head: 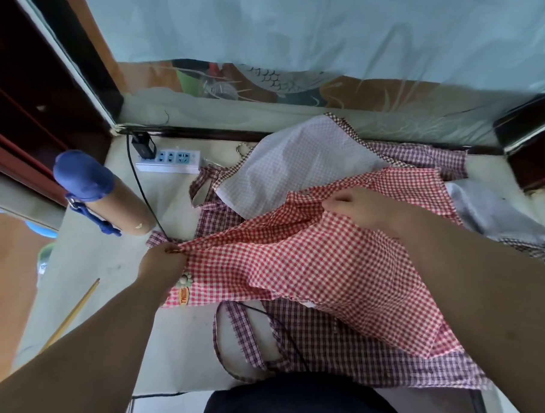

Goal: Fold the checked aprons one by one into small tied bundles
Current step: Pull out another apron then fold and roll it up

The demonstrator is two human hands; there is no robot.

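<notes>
Red-and-white checked cotton apron [314, 260] spreads over a heap of purple checked aprons [334, 353]. The left hand [164, 264] pinches its nine-o'clock corner and the right hand [362, 208] grips its one-o'clock edge. At ten o'clock stand one blue-capped tan bottle [108, 201] and one white power strip [169, 161]. One black cable [146, 196] runs under the cloth.

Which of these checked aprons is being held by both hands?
The red checked apron: the left hand and right hand grip it. The purple checked aprons lie underneath, untouched.

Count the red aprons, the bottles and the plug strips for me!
Red checked apron: 1
Bottle: 1
Power strip: 1
Total: 3
</notes>
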